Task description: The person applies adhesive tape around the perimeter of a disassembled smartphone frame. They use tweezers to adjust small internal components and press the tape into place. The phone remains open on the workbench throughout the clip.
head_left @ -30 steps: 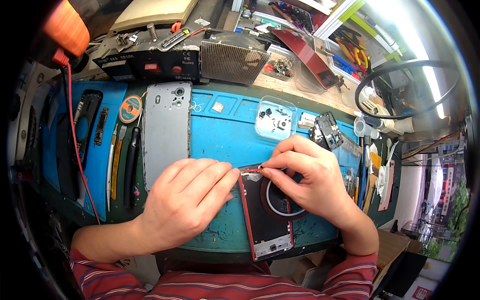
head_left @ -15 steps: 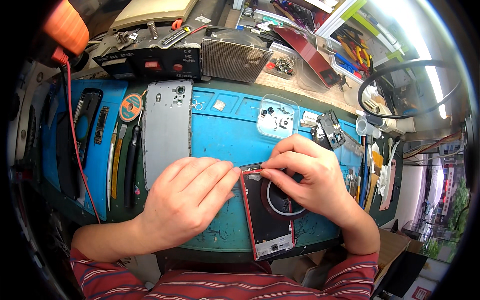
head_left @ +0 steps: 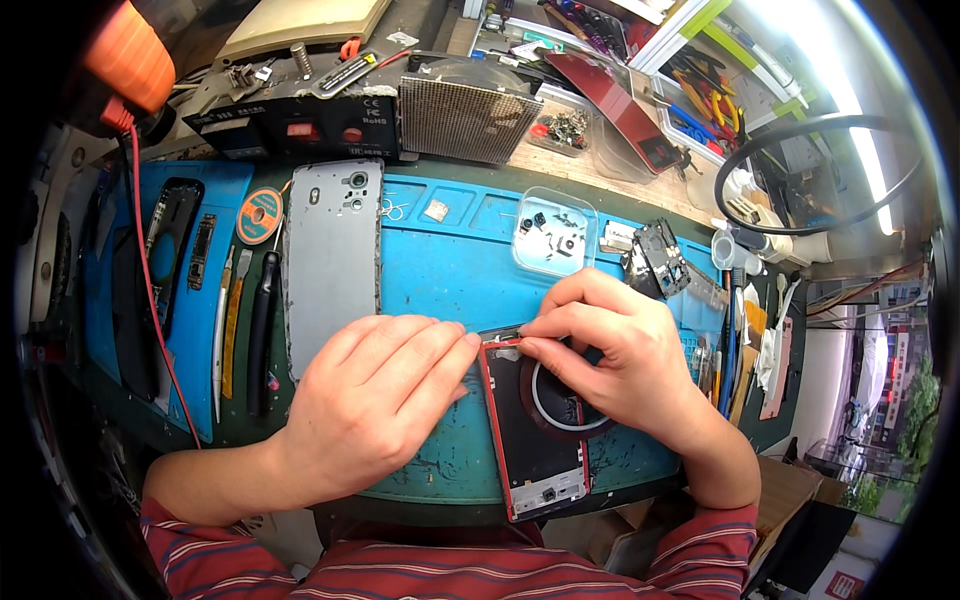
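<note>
A phone frame [head_left: 530, 430] with red edges and a black inner face lies on the blue work mat [head_left: 440, 270], close to me. My right hand [head_left: 620, 350] pinches thumb and forefinger at its top edge; what is between the tips is too small to make out. Under that hand, over the frame's right side, a dark roll of tape [head_left: 543, 405] with a white core is held by the curled fingers. My left hand [head_left: 385, 395] has its fingers pressed together, tips at the frame's upper left corner; its thumb and anything it grips are hidden.
A grey phone back cover [head_left: 333, 260] lies left of centre. Beyond the frame stands a clear box of small parts [head_left: 555, 232], beside a dark phone part [head_left: 660, 262]. A black-handled tool [head_left: 264, 335] and solder spool [head_left: 261, 215] sit left; a black cable loop [head_left: 735, 180] hangs right.
</note>
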Action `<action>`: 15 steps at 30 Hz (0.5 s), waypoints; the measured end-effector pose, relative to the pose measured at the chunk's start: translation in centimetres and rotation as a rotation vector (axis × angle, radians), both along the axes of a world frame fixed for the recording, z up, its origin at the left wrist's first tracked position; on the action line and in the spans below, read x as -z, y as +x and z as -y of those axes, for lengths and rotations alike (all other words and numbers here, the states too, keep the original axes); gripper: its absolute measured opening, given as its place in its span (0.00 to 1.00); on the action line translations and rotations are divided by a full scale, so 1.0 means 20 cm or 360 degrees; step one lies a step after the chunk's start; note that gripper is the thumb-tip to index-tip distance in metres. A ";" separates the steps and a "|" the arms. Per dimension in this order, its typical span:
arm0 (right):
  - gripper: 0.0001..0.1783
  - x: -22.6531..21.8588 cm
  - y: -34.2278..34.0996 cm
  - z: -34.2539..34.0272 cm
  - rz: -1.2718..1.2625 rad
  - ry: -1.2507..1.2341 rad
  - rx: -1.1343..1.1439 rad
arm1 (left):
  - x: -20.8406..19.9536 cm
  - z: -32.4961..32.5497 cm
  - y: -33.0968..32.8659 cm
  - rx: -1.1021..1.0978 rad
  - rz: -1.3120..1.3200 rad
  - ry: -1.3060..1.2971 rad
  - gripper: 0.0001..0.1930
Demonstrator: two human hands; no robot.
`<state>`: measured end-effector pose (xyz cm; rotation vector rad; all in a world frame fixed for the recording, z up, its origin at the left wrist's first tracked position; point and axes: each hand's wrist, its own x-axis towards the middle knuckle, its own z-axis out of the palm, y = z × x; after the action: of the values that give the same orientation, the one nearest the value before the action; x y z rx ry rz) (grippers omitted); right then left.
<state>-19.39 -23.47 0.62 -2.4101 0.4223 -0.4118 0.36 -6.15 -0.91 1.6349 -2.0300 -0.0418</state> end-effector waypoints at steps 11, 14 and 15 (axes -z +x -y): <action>0.07 0.00 0.00 0.00 0.0006 0.0001 0.0002 | -0.01 -0.02 -0.01 0.0032 0.0174 0.0166 0.35; 0.06 0.00 0.00 0.00 0.0021 -0.0016 0.0008 | 0.00 -0.03 -0.02 0.0029 0.0241 0.0182 0.37; 0.06 0.00 0.00 0.00 0.0034 -0.0033 0.0012 | 0.00 -0.03 -0.02 0.0029 0.0250 0.0186 0.38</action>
<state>-19.36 -23.43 0.53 -2.4227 0.4192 -0.4470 -0.08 -5.45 -0.85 1.7397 -2.1974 -0.0403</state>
